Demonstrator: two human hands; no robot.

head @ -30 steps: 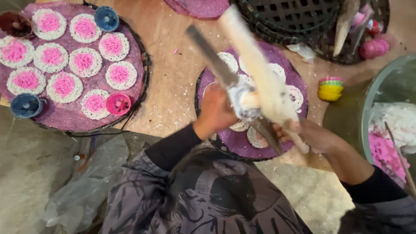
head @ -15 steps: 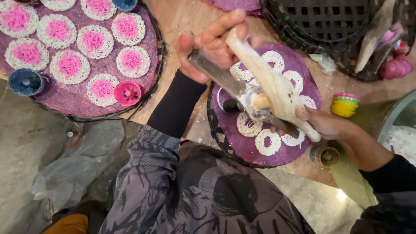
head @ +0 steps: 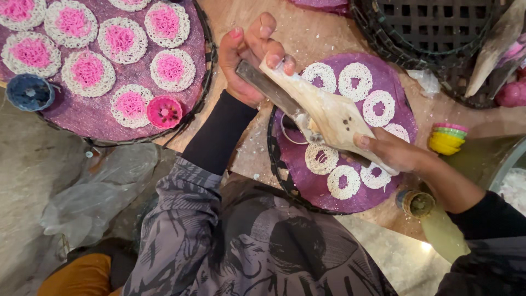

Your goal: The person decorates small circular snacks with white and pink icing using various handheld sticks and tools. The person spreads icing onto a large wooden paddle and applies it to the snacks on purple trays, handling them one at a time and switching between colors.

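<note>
Dough-flecked wooden boards [head: 323,33] serve as the work surface, crowded with woven trays and a dark lattice basket [head: 433,33] at the top right. At centre, a person works a long dough-caked wooden press [head: 329,112] over a purple-lined round tray [head: 397,90]. The left hand [head: 249,55] is clenched around the press's upper end, fingers wrapped over both the pale wood and a darker bar beside it; the right hand [head: 392,153] grips the lower end, thumb on top. The press hangs just above the tray's middle, tilted from upper left to lower right.

Doing this well, by the look of it, calls for an even squeeze from both hands and a level, steady nozzle, so that each ring closes cleanly without touching its neighbour.

Seven white noodle rings [head: 356,79] show on this tray, though the press may hide more. On the left tray [head: 109,118], eight white rings with pink centres [head: 87,71] are in view, some cut by the frame. One pink cup [head: 164,111] and one blue cup [head: 30,92] sit at that tray's edge, and one stack of coloured cups [head: 446,138] stands to the right.
</note>
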